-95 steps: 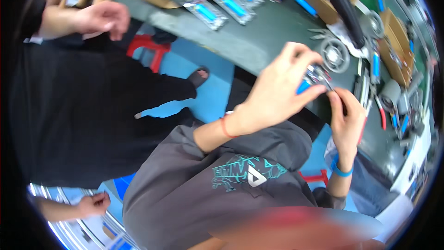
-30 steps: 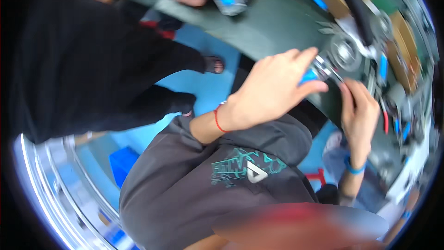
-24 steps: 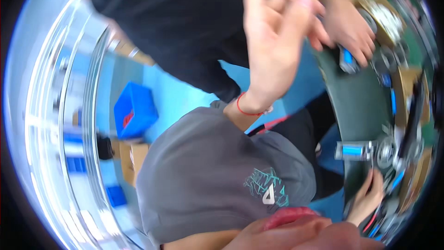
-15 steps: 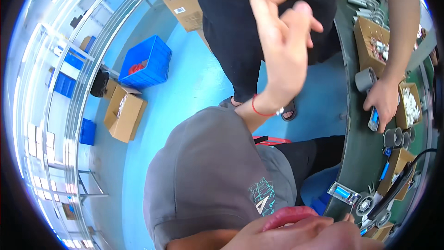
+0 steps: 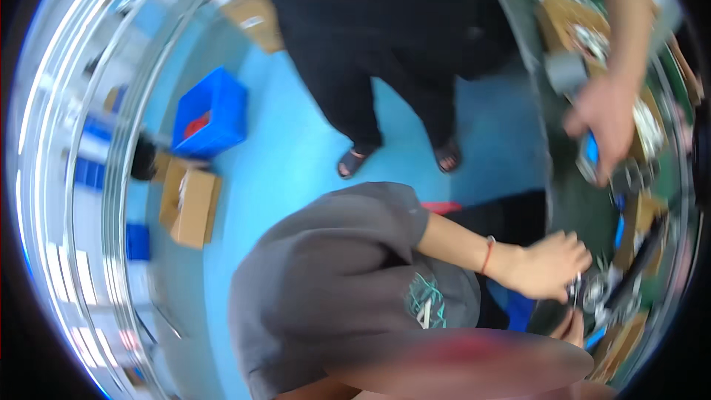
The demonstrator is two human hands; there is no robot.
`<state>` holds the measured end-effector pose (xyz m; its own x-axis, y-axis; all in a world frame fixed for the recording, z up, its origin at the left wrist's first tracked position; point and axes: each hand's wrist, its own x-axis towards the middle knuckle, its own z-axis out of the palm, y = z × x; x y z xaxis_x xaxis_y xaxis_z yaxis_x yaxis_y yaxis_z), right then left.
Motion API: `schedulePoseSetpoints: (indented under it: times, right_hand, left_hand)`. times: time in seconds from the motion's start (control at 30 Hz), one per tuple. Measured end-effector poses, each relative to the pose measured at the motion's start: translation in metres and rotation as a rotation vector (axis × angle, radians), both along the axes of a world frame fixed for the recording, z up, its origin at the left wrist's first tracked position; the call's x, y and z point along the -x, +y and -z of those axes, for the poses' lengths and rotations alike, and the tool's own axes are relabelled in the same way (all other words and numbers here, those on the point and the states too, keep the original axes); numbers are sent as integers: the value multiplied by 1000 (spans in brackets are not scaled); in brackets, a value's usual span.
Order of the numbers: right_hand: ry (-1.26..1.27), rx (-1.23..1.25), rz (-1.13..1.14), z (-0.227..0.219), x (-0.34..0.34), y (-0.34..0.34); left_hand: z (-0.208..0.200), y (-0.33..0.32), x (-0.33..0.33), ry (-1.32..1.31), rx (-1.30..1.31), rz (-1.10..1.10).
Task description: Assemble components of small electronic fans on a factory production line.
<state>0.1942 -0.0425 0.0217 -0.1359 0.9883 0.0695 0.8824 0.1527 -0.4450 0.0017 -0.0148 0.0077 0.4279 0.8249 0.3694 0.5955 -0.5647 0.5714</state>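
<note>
Left hand [image 5: 549, 263], palm down with fingers loosely bent, and right hand [image 5: 570, 328], partly hidden, come close together over the dark green bench [image 5: 581, 211]. Between them shows a small, blurred silvery part [image 5: 575, 289]; how firmly either grips it, one cannot tell. Beside it lies a grey round wheel [image 5: 595, 293], near a long black rod-shaped object [image 5: 638, 258].

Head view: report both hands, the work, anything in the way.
Left hand at the small metallic part, grip blurred. Right hand beside it, partly hidden. Co-worker's hand farther up the green bench, clear of both.
</note>
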Motion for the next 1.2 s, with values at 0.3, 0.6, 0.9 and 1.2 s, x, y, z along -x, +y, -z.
schedulePoseSetpoints:
  times: [0.3, 0.6, 0.9, 1.2]
  right_hand:
    - [-68, -134, 106, -26, 23, -28]
    - [-139, -132, 133, -14, 13, -31]
    - [-74, -86, 107, -17, 2, -30]
    - [-44, -95, 94, -16, 9, -31]
  left_hand:
    - [-3, 13, 7, 45, -25, 79]
    - [8, 22, -11, 8, 7, 117]
    - [3, 22, -15, 70, 6, 165]
    - [-174, 44, -20, -192, -351, 329]
